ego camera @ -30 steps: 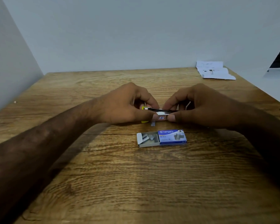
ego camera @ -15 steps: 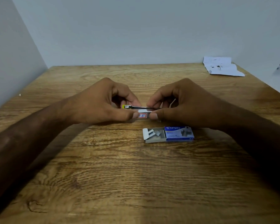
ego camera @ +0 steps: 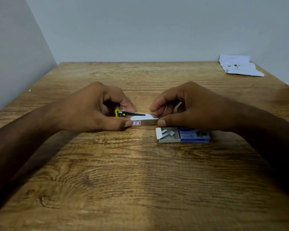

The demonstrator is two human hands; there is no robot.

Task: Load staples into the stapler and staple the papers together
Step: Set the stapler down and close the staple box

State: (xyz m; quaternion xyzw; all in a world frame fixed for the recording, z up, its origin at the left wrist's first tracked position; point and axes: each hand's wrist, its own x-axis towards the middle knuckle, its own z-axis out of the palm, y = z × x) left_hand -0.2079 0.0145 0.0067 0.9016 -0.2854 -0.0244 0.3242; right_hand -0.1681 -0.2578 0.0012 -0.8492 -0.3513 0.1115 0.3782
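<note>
Between the two hands, near the middle of the wooden table (ego camera: 140,180), lies the stapler (ego camera: 145,120), with both its ends partly hidden. The left hand (ego camera: 90,107) curls thumb and fingers round the yellow end, and the right hand (ego camera: 190,105) pinches the silver end between thumb and forefinger. Whether any staples sit inside it cannot be made out, and the writing on the small red-bordered label on its near side is too small to read. Its long axis runs from 9 o'clock to 3 o'clock, yellow end toward 9, a dark thin arm lying along its top. Just beside it at 4 o'clock lies the staple box (ego camera: 194,137), its blue sleeve shadowed under the right hand and its tray pulled out toward 9 o'clock, showing a few loose staple strips (ego camera: 168,132). The papers (ego camera: 238,65) lie well apart at 2 o'clock, in the far corner against the wall, and their print is blurred. A small white speck (ego camera: 30,90) sits at the table's edge at 10 o'clock. Both forearms are cut off by the picture's edges.
</note>
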